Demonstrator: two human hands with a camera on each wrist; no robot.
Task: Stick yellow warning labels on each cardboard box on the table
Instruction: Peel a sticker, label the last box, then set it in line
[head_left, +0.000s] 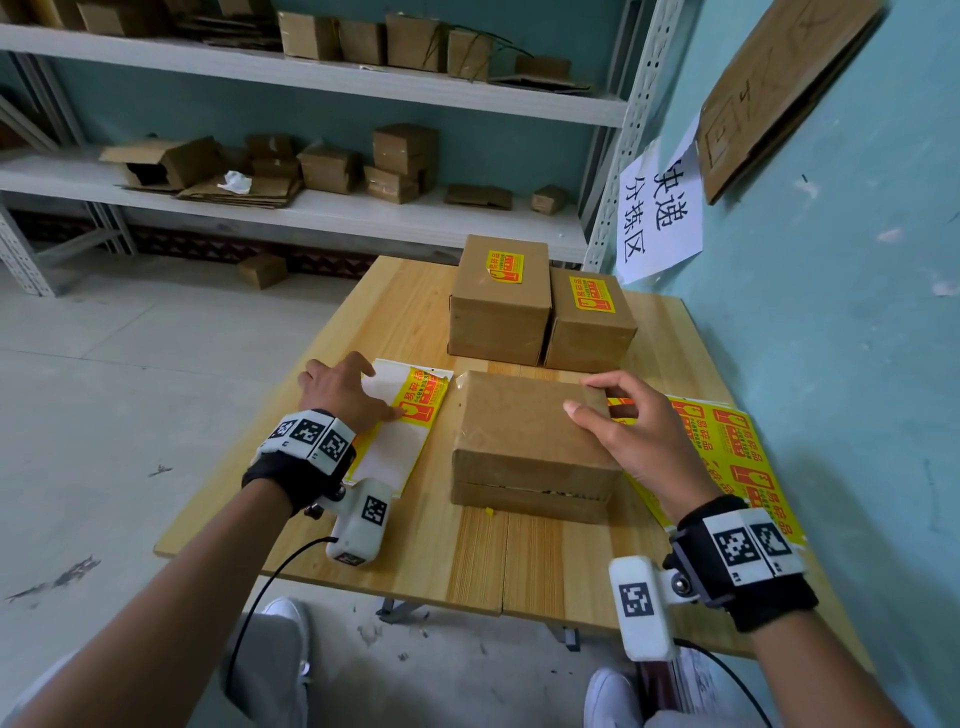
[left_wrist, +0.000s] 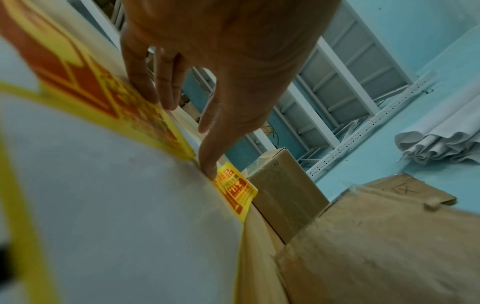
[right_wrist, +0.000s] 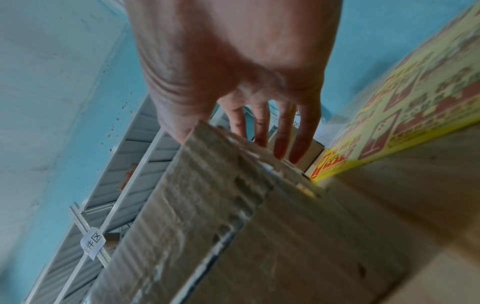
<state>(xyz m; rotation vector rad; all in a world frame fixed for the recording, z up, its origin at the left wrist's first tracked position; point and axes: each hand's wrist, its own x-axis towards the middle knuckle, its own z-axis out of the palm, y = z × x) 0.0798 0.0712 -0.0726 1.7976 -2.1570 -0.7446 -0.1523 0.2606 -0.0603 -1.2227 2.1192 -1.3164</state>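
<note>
- The unlabelled cardboard box (head_left: 530, 441) sits near the table's (head_left: 467, 551) front edge; my right hand (head_left: 634, 436) grips its far right corner, thumb on top and fingers over the side.
- My left hand (head_left: 340, 387) lies flat, fingers straight, pressing the label sheet (head_left: 395, 447) just left of the box.
- Two labelled boxes (head_left: 501, 299) stand behind it.
- A second sheet of labels (head_left: 737, 447) lies by the wall, partly hidden under my right hand.

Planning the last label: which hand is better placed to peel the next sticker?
Left. The left hand already rests on the backing sheet, fingertips at its remaining yellow label, while the right hand steadies the unlabelled box.
</note>
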